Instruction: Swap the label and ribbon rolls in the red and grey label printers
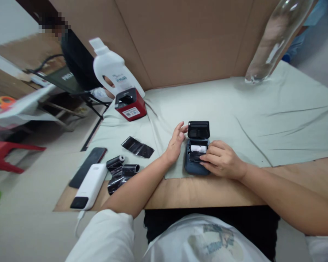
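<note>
A small dark-blue portable printer (190, 168) lies on the cloth with its black lid (198, 130) raised. Inside sits a white roll (199, 148), and a strip of glossy black film (194, 157) lies across the front of the bay. My right hand (221, 159) is at the printer's right side, fingertips closed on the film's right end. My left hand (177, 142) is just left of the lid, fingers stretched out and holding nothing; whether they touch the lid I cannot tell. Rolls of black ribbon (121, 174) lie beyond my left forearm, partly hidden by it.
A flat black film piece (138, 147), a black phone (88, 167) and a white power bank (90, 185) with a cable lie left. Behind stand a red-and-black box (131, 104) and a white jug (116, 71). A clear bottle (276, 40) stands right, by a cardboard wall (186, 40). A person sits far left.
</note>
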Tool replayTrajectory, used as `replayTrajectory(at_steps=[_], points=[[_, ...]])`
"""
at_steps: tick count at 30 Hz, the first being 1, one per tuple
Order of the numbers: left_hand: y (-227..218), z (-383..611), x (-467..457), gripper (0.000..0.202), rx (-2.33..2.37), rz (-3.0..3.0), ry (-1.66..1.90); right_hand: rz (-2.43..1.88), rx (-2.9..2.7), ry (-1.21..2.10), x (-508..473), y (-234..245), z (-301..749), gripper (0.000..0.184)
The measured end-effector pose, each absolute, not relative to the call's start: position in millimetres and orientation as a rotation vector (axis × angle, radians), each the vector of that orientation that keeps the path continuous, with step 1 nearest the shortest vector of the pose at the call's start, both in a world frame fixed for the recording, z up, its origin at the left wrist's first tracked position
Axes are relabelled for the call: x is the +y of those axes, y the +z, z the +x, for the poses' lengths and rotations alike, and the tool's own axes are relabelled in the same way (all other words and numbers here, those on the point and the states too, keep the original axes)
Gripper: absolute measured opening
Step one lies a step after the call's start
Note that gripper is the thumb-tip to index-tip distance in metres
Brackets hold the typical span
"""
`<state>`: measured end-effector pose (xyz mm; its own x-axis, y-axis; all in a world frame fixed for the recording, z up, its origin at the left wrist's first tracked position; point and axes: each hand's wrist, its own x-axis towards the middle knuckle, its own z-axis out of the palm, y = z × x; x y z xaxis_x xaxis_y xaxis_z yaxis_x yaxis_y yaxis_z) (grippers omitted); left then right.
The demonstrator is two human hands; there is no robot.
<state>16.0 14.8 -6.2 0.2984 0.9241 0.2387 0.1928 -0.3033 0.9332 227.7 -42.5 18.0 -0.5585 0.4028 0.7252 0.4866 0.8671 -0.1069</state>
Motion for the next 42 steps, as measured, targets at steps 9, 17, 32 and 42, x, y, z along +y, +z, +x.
replayTrajectory(at_steps=[9, 17, 32, 42], points=[[0.9, 17.8, 8.6, 0.049, 0.947, 1.777, 1.066, -0.618, -2.327, -0.307, -47.8, 23.2, 229.8, 0.016], [3.9, 16.7, 5.4, 0.054, 1.105, 2.111, 0.698, -0.992, -2.043, 0.194, -37.2, 14.5, 234.6, 0.024], [4.7, 20.1, -0.5, 0.068, 0.778, 1.650, 0.829, -1.099, -1.732, 1.265, -25.4, -0.1, 237.9, 0.064], [1.0, 22.2, 3.6, 0.076, 0.778, 1.430, 0.740, -1.068, -1.611, 1.348, -24.8, 3.0, 234.8, 0.068]])
